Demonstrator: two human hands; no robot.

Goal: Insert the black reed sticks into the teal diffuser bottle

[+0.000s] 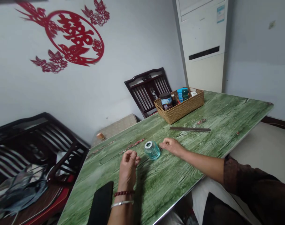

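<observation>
A small light-blue glass jar (152,152) stands on the green wood-patterned table (170,175). Its silvery collar (148,145) has a round hole in the middle. To the jar's left my left hand (129,164) is raised with the fingers curled toward the thumb, and I see nothing in it. It wears a dark red bead bracelet and a silver bangle. On the jar's right side, close to the glass, is my right hand (171,146). Its fingers are bent together, with no object showing between them. Thin dark sticks (190,129) lie side by side beyond my right hand.
A woven basket (180,113) holding jars and bottles sits at the table's far side. Left of my left forearm lies a black flat object (100,203). Dark wooden chairs (148,89) stand beyond the table, and a wooden bench (34,150) with cloth is at left.
</observation>
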